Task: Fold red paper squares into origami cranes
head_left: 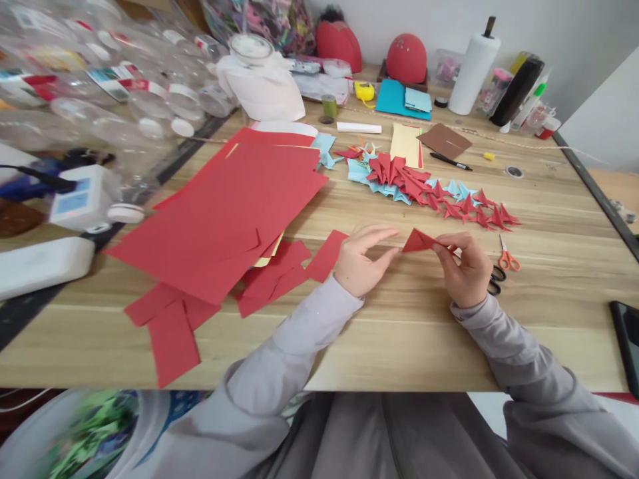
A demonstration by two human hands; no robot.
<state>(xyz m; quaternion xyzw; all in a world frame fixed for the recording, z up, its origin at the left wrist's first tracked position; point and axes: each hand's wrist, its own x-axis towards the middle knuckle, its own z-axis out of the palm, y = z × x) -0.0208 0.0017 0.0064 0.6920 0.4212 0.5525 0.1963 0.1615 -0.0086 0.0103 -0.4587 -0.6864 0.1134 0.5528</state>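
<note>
A small folded red paper triangle [418, 241] is pinched at its right end by my right hand [465, 266], just above the wooden table. My left hand [363, 258] is at the triangle's left tip, its thumb and fingers apart; whether the thumb touches the tip I cannot tell. Left of that hand lies a red paper rectangle [325, 256], beside more cut red pieces [277, 276] and a stack of large red sheets [224, 206]. Beyond both hands sits a pile of folded red shapes [399, 176] mixed with light blue ones [456, 189].
Orange-handled scissors [509, 259] and black-handled scissors [494, 279] lie right of my right hand. A phone [626, 342] rests at the right edge. Plastic bottles [114, 100] crowd the left side. A black pen [450, 161], brown paper [444, 141] and a paper roll [474, 73] are farther back.
</note>
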